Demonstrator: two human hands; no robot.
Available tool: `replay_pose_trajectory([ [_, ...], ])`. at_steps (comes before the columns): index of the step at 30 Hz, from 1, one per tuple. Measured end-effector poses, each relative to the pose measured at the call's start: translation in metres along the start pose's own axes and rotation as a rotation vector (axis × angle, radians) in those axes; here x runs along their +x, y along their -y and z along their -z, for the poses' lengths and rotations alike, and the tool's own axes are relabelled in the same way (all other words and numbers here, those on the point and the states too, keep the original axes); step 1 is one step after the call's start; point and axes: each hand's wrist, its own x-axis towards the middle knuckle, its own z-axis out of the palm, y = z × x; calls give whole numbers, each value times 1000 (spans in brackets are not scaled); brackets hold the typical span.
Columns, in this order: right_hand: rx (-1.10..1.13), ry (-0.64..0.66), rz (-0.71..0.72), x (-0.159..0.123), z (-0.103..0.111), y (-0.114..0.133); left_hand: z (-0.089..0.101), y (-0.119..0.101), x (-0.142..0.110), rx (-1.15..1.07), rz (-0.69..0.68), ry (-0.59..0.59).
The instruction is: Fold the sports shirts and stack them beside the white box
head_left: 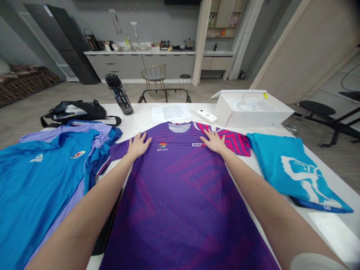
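Purple jersey (180, 195) lies spread on the white table (329, 232), collar far. Left hand (137, 146) and right hand (215, 141) press flat on opposite shoulders, fingers apart: sound, symmetrical placement.

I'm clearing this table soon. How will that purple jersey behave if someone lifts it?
The purple jersey will probably feel light and floppy, since it lies flat and looks thin. Its smooth fabric may slide easily across the white table. Lifted from one point, the sleeve would likely droop rather than hold its shape.
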Motion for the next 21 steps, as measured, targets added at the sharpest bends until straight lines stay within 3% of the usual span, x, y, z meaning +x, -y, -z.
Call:
replay_pose_trajectory([
  [3,85,-185,18,-6,12,-14,9,24,-3,-42,32,-83],
  [5,34,-237,13,-12,22,-31,16,44,-7,-10,43,-110],
  [9,-161,-127,-153,-21,37,-67,31,77,-17,182,26,-102],
  [13,-204,-120,-229,-18,39,-81,44,85,-23,324,54,-89],
  [17,-161,-125,-251,-9,34,-82,54,62,-27,329,95,-133],
  [19,-164,-133,-267,-4,34,-85,56,32,-36,317,42,-208],
  [21,-176,-162,-274,-1,35,-89,55,-15,-56,283,-135,-234],
])
